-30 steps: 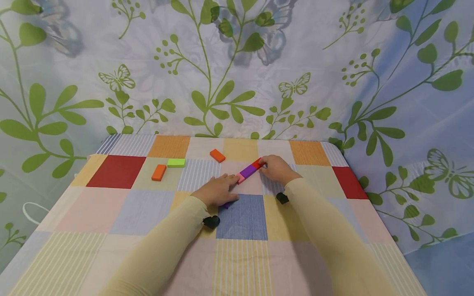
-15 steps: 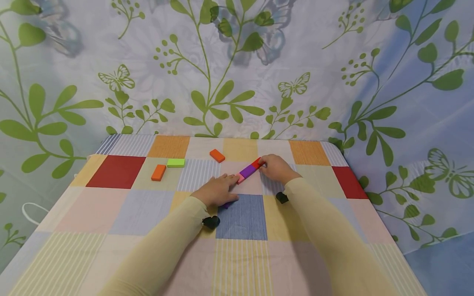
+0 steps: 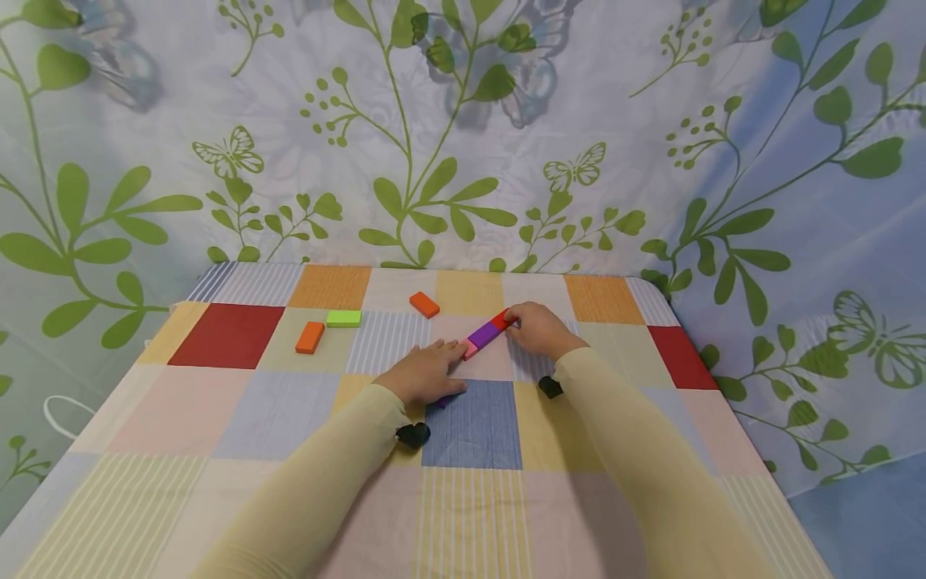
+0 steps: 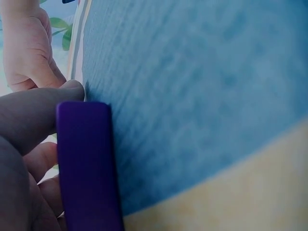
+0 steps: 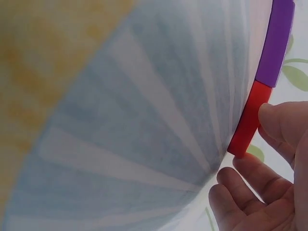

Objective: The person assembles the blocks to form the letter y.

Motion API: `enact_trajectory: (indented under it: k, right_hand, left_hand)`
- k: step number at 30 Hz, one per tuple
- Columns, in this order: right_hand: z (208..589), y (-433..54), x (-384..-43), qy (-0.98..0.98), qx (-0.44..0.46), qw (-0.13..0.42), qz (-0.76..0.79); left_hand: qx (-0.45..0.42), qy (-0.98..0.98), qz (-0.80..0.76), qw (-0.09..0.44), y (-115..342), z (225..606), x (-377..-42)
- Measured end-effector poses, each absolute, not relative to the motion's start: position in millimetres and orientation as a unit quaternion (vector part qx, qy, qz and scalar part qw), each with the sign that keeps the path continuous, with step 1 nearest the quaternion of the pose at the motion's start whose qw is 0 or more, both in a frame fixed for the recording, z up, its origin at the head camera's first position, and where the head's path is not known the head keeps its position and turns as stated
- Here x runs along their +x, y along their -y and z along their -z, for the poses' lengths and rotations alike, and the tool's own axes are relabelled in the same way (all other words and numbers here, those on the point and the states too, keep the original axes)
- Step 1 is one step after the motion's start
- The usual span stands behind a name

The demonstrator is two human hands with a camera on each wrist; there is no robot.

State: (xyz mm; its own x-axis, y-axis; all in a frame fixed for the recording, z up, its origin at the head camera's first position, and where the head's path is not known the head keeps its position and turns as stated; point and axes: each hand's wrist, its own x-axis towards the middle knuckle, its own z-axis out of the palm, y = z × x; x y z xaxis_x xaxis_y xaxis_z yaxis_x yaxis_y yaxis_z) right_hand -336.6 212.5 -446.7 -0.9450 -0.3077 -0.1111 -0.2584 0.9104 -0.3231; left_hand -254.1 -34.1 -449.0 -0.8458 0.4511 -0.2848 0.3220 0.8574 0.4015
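A line of blocks lies slanting on the cloth: a pink block (image 3: 470, 347), a purple block (image 3: 485, 334) and a red block (image 3: 502, 320), end to end. My right hand (image 3: 541, 330) holds the red block at the far end, thumb on its side and a finger at its end. My left hand (image 3: 423, 371) lies stretched out, its fingertips at the pink block, partly covering it. Another purple block (image 4: 89, 163) sits beside the left thumb, mostly hidden under the hand in the head view.
Toward the back left lie an orange block (image 3: 309, 338), a green block (image 3: 343, 319) and a second orange block (image 3: 424, 305). A patchwork cloth (image 3: 289, 498) covers the table. A leaf-patterned curtain (image 3: 448, 121) hangs behind it. A white cord (image 3: 58, 418) loops at the left edge.
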Motion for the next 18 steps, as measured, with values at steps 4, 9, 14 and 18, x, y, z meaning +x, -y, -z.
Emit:
enact_trajectory:
  k: [4,9,14,18]
  right_hand:
    - [446.2,-211.7,-335.9,-0.974,-0.148,0.076,0.152]
    - [446.1,-210.9,-333.6,-0.974,-0.148,0.071,0.153]
    - [447.3,-210.5,-332.0,-0.973,-0.160,0.067,0.150]
    - [450.6,-210.3,-331.9,-0.973,-0.171,0.064,0.144]
  left_hand:
    - [0.205,-0.944,-0.178,0.185,34.3,448.9,-253.7]
    - [0.206,-0.944,-0.183,0.182,34.7,448.2,-253.3]
    - [0.205,-0.944,-0.186,0.179,35.4,448.6,-253.7]
    - [0.206,-0.942,-0.199,0.175,37.9,448.9,-254.2]
